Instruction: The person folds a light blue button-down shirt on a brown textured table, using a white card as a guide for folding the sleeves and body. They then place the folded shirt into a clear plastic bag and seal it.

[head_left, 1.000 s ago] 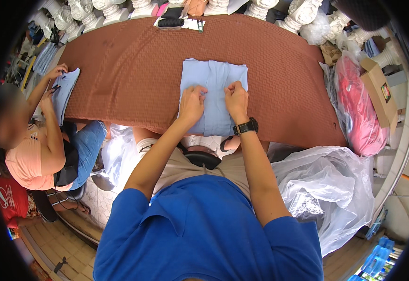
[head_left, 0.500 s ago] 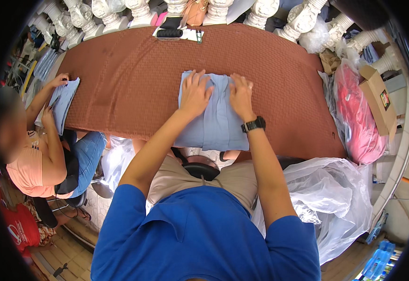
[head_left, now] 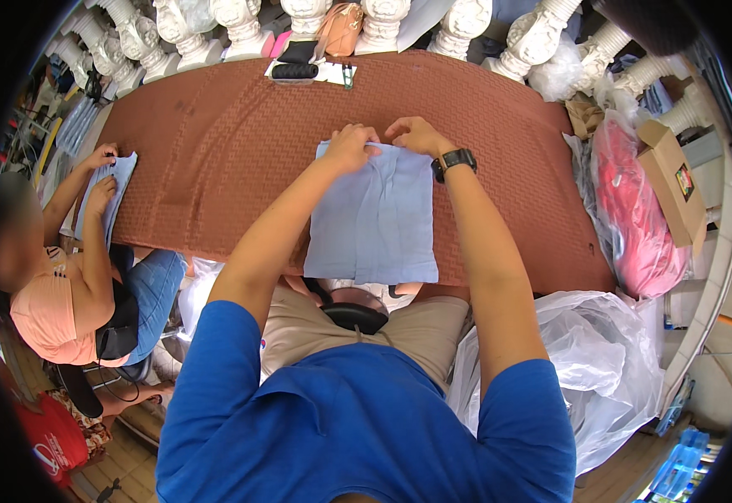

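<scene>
A folded light blue cloth garment lies on the brown textured tablecloth, its lower part hanging over the near table edge. At its far edge, my left hand is closed with fingers and thumb pinching the fabric. Just to the right, my right hand is curved over the far right corner, its fingertips pointing left and parted from the thumb. A dark watch is on my right wrist. The two hands' fingertips are close together.
A black thread spool lies at the far edge beside a small green-and-black tool. At left, a co-worker handles another blue cloth. Clear plastic is at my right, near a bagged pink bundle and cardboard box.
My hands have gone from lying flat on the garment to its far edge, closer together. The garment has slid slightly toward me. The co-worker's hands have shifted on their cloth.
</scene>
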Available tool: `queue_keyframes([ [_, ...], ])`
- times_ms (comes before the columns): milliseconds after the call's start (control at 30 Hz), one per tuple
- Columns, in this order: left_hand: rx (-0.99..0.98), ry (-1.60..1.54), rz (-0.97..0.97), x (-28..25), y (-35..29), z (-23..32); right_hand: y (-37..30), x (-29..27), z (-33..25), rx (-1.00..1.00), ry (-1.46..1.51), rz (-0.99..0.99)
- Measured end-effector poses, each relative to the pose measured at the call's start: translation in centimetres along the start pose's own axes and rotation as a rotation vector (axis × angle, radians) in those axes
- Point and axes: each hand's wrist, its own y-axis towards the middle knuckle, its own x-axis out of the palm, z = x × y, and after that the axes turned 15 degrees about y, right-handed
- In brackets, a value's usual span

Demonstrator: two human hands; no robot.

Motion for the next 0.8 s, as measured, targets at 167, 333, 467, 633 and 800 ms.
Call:
queue_keyframes([
  [167,0.035,-0.187,0.038,-0.7,-0.5,-0.1,-0.9,-1.5,-2.6,0.12,-0.022,-0.274],
  [333,-0.016,-0.25,0.018,-0.7,-0.4,-0.3,-2.2,-1.4,-2.8,0.135,0.008,-0.182],
  [467,0.113,-0.204,0.14,0.1,-0.1,-0.9,-2.4,-0.6,-0.2,0.103,-0.019,-0.057],
  [633,-0.088,0.126,0.423,-0.1,-3.1,0.5,-4.6,2.0,-0.3,-0.348,-0.589,0.42],
  [800,-0.231,-0.22,-0.176,0.1,-5.7,2.0,-6.2,2.9,-1.6,-0.011,-0.398,0.247],
])
